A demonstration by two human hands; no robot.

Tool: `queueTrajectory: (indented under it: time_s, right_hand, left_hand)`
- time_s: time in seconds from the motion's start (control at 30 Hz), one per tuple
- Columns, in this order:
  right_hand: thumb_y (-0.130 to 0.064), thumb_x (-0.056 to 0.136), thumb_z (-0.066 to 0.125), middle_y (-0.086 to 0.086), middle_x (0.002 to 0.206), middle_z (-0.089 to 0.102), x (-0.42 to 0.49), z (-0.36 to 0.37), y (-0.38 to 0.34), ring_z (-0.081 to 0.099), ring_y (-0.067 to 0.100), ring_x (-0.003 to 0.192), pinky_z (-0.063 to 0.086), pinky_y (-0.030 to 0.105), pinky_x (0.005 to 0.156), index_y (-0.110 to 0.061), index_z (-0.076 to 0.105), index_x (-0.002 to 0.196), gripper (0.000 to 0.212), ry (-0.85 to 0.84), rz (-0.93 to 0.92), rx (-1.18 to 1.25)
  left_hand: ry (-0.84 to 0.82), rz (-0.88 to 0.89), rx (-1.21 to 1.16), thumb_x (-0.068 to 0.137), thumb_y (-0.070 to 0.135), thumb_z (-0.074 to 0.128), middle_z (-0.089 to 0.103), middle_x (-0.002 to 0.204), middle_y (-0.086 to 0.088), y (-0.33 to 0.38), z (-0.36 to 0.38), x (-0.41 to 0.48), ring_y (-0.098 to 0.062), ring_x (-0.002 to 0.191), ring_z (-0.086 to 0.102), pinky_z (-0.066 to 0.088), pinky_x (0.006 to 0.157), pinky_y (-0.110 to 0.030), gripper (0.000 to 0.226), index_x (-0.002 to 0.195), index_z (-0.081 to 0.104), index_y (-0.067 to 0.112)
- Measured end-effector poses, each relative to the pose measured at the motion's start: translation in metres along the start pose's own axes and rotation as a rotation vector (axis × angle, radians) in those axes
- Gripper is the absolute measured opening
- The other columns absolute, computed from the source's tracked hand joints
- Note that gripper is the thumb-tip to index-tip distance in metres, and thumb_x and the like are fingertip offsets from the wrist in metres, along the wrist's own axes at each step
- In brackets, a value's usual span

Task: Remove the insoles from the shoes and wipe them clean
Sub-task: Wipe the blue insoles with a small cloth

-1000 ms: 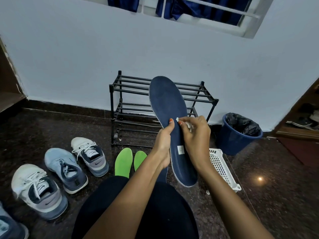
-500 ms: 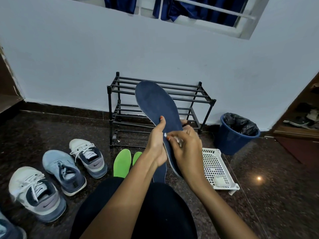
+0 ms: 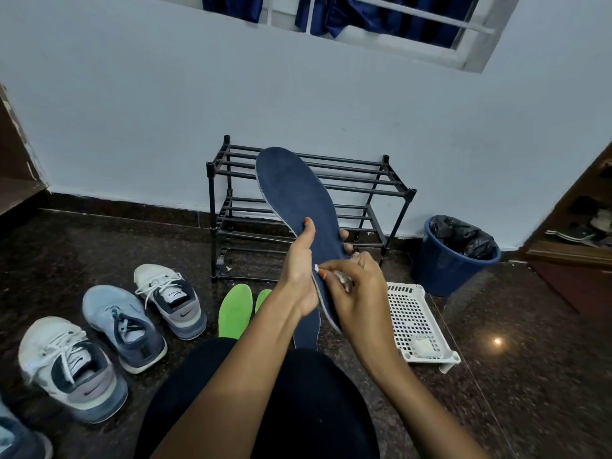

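Note:
A dark blue insole stands upright in front of me, toe end up. My left hand grips its lower half, thumb on the front face and fingers behind. My right hand pinches a small white wipe against the insole's lower part near the heel. A second blue insole lies on the floor below my hands, partly hidden. Two green insoles lie on the floor to the left of it. Several grey-and-white sneakers stand in a row at the lower left.
A black metal shoe rack stands against the wall behind the insole. A white perforated tray with a white wad in it lies on the floor at the right. A blue bin with a black liner stands beyond it. My dark-clothed knees fill the bottom centre.
The insole tilted, its toe end swinging left. My right hand with the wipe slid down from the insole's middle toward the heel. The view shifted slightly, uncovering more of the tray.

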State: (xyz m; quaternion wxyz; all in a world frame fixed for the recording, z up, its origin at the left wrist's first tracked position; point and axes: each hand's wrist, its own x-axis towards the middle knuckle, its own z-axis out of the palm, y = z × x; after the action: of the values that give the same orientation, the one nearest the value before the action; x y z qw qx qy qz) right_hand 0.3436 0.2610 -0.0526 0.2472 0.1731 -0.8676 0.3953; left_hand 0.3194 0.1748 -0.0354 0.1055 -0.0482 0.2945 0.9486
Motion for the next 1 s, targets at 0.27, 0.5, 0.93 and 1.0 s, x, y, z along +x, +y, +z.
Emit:
queueTrajectory:
  time_s: [0.27, 0.5, 0.93, 1.0]
  right_hand:
    - [-0.003, 0.082, 0.065, -0.005, 0.076, 0.043, 0.003, 0.003, 0.002, 0.046, 0.015, 0.08, 0.035, 0.02, 0.078, -0.011, 0.071, 0.088, 0.012, 0.043, -0.004, -0.017]
    - [-0.008, 0.08, 0.068, -0.005, 0.078, 0.043, 0.0, -0.001, 0.001, 0.048, 0.019, 0.079, 0.038, 0.031, 0.073, -0.013, 0.072, 0.086, 0.009, 0.019, -0.056, -0.097]
    - [-0.006, 0.079, 0.069, -0.016, 0.073, 0.035, -0.012, -0.001, -0.001, 0.044, 0.014, 0.075, 0.032, 0.02, 0.065, -0.015, 0.072, 0.087, 0.012, 0.007, -0.089, -0.083]
    - [-0.005, 0.078, 0.069, -0.008, 0.076, 0.04, -0.004, -0.001, 0.002, 0.048, 0.019, 0.075, 0.035, 0.028, 0.067, -0.013, 0.071, 0.085, 0.011, 0.045, -0.076, -0.132]
  left_hand:
    - [0.018, -0.019, 0.084, 0.097, 0.054, 0.034, 0.062, 0.068, -0.005, 0.001, -0.001, -0.003, -0.016, 0.061, 0.06, 0.049, 0.067, -0.028, 0.057, 0.081, 0.06, 0.006]
    - [0.028, 0.006, -0.003, 0.098, 0.052, 0.035, 0.06, 0.064, -0.005, 0.001, -0.001, 0.0, -0.016, 0.055, 0.06, 0.05, 0.067, -0.029, 0.056, 0.079, 0.058, 0.005]
    - [0.056, 0.049, -0.005, 0.098, 0.05, 0.036, 0.062, 0.064, -0.008, 0.0, -0.004, 0.003, -0.018, 0.055, 0.064, 0.05, 0.075, -0.035, 0.057, 0.079, 0.06, 0.002]
    - [0.038, 0.023, 0.027, 0.098, 0.052, 0.034, 0.062, 0.066, -0.008, 0.0, -0.004, 0.003, -0.018, 0.057, 0.064, 0.053, 0.069, -0.032, 0.058, 0.082, 0.06, 0.003]
